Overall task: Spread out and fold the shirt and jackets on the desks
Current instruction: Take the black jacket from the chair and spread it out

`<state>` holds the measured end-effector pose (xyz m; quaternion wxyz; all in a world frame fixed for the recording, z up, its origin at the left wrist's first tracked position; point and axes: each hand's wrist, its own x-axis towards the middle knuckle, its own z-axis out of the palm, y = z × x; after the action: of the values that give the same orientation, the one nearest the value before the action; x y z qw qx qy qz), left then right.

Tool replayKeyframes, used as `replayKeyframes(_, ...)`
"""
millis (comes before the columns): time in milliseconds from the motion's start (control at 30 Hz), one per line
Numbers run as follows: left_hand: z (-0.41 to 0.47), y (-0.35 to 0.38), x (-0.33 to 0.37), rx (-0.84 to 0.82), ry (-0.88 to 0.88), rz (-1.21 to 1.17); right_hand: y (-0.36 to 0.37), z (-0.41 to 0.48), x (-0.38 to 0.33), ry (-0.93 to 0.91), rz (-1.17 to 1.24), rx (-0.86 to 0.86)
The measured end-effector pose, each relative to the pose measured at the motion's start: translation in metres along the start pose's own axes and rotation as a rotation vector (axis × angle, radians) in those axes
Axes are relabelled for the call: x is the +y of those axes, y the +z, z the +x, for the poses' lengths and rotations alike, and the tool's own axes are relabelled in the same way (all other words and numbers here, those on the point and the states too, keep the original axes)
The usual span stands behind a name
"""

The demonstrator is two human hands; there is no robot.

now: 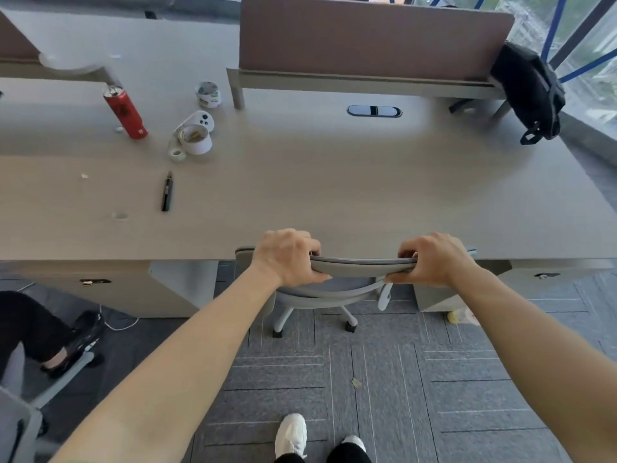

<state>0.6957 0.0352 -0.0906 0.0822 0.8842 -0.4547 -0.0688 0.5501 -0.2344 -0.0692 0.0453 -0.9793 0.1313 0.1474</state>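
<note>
A grey office chair [362, 267] stands tucked under the front edge of the light wooden desk [334, 182]. My left hand [287, 255] grips the top of its backrest on the left. My right hand [434, 259] grips the same backrest top on the right. No shirt or jacket shows on the desk surface. A black bag or garment [531, 91] hangs off the right end of the brown divider panel [370, 35].
On the desk's left part stand a red can [124, 111], a white game controller [200, 121], tape rolls [195, 138], a paper cup [207, 94] and a black pen [167, 192]. Another person's leg and shoe [50, 339] show at lower left. My feet stand on grey carpet.
</note>
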Motion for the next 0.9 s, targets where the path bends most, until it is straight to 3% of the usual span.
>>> replayKeyframes(300,0.024,-0.007,-0.004,-0.011,-0.004,-0.033,-0.011,0.018,0.014,0.001,-0.007,-0.034)
replayKeyframes(467,0.021,-0.019,0.006,-0.127,-0.005,-0.001,-0.021,0.002,0.005,0.052,0.026,-0.092)
replayKeyframes(567,0.012,-0.028,0.021,-0.137,-0.025,-0.126,-0.022,-0.034,0.005,0.100,0.137,0.042)
replayKeyframes(667,0.023,-0.042,0.059,-0.089,0.063,-0.309,-0.034,-0.092,0.029,0.115,0.280,0.200)
replayKeyframes(733,0.041,-0.053,0.099,-0.067,0.143,-0.327,-0.045,-0.136,0.059,0.180,0.292,0.177)
replayKeyframes(900,0.088,-0.057,0.231,-0.119,0.377,-0.186,-0.051,-0.256,0.156,0.536,0.298,0.180)
